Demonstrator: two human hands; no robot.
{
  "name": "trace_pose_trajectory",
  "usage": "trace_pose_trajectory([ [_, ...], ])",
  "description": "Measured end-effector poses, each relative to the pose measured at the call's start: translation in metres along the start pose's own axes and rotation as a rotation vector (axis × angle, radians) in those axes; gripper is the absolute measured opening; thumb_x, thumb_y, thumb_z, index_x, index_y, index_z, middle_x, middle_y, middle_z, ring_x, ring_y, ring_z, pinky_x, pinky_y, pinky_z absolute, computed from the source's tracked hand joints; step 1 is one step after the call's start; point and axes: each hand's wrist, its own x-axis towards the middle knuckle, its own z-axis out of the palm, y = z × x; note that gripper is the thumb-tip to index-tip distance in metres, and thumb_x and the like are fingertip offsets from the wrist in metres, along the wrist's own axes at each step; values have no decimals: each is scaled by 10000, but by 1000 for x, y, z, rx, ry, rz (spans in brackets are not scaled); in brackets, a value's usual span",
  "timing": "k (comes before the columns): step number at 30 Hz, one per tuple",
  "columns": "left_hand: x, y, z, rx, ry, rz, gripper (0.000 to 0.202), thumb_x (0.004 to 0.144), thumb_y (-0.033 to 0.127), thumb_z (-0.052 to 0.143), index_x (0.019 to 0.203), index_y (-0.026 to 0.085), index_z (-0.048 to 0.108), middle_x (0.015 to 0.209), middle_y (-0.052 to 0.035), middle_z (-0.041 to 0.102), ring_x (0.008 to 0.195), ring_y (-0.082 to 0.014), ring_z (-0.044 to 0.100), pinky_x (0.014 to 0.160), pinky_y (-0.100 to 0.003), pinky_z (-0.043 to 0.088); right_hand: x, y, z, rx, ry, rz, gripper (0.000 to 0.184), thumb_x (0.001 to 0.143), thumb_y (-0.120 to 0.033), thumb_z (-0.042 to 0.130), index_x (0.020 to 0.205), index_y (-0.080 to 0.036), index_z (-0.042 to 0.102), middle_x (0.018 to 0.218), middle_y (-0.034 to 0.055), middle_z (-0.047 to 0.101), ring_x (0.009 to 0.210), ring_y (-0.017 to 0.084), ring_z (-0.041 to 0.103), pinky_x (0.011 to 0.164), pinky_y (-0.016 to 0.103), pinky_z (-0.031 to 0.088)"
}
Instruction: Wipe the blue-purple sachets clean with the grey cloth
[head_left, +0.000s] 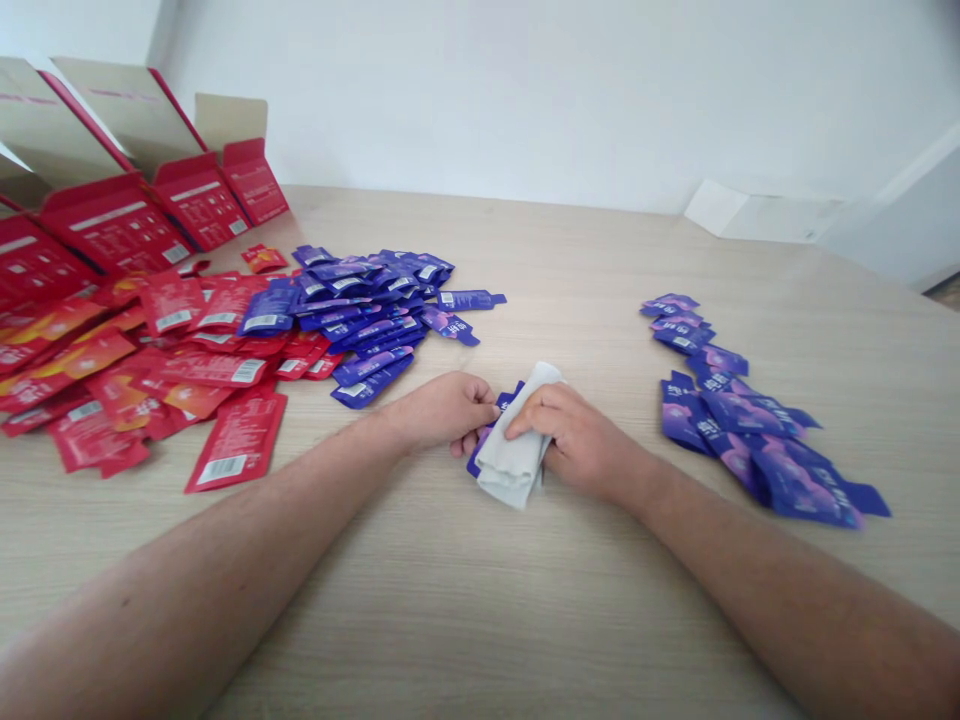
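Note:
In the middle of the table my left hand (450, 408) pinches the left edge of a purple sachet (477, 458). My right hand (577, 430) grips a folded white cloth (517, 445), which lies over the sachet and hides most of it. Only the sachet's left side and its top end show. Left of my hands is a heap of purple sachets (367, 310). Several more purple sachets (750, 420) lie in an overlapping row to the right.
Red and orange sachets (150, 360) are piled at the left. Behind them stand open red cartons (112, 225) with raised flaps. A white folded card (765, 215) rests against the wall at the back right. The pale wooden table (480, 620) extends under everything.

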Motion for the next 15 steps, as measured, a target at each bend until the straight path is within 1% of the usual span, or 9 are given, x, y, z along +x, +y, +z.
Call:
trace_pose_trajectory([
  [3, -1, 1, -1, -4, -3, 14, 185, 860, 295, 529, 741, 170, 595, 517, 17, 605, 412, -101, 568, 398, -187, 454, 0, -7, 2, 43, -78, -79, 344, 772, -2, 577, 997, -232, 700, 999, 59, 623, 982, 205, 549, 910, 363, 442],
  [5, -1, 1, -1, -9, -5, 19, 186, 854, 303, 534, 738, 170, 590, 520, 20, 600, 415, -102, 571, 399, -188, 458, 0, -9, 3, 67, -106, -107, 354, 771, 4, 574, 1001, -233, 700, 1005, 52, 625, 995, 197, 546, 920, 351, 440],
  [6, 0, 0, -1, -8, -7, 18, 190, 855, 312, 532, 740, 171, 589, 519, 20, 599, 412, -103, 569, 396, -189, 457, 0, -8, 3, 66, -98, -94, 365, 766, 10, 571, 1011, -231, 697, 1010, 52, 623, 999, 197, 545, 922, 352, 440],
  [10, 2, -3, -1, -2, -11, 22, 195, 858, 335, 519, 776, 174, 591, 510, 15, 606, 397, -109, 554, 370, -191, 437, 0, 2, 2, 5, 10, 30, 414, 738, 37, 550, 1044, -208, 682, 1014, 70, 609, 984, 212, 547, 911, 384, 437],
  [12, 2, -4, -1, -10, -15, 36, 193, 855, 334, 519, 777, 172, 589, 510, 15, 602, 397, -109, 552, 370, -192, 440, 0, 2, 2, 8, -2, 14, 408, 738, 38, 546, 1030, -211, 685, 1008, 66, 610, 981, 211, 546, 911, 383, 435],
  [15, 1, -2, -1, -26, -18, 48, 189, 848, 326, 527, 756, 169, 581, 519, 20, 594, 406, -104, 558, 387, -193, 456, 0, -4, 3, 48, -70, -73, 398, 746, 35, 551, 1013, -227, 687, 1003, 48, 622, 997, 202, 544, 915, 359, 438],
])
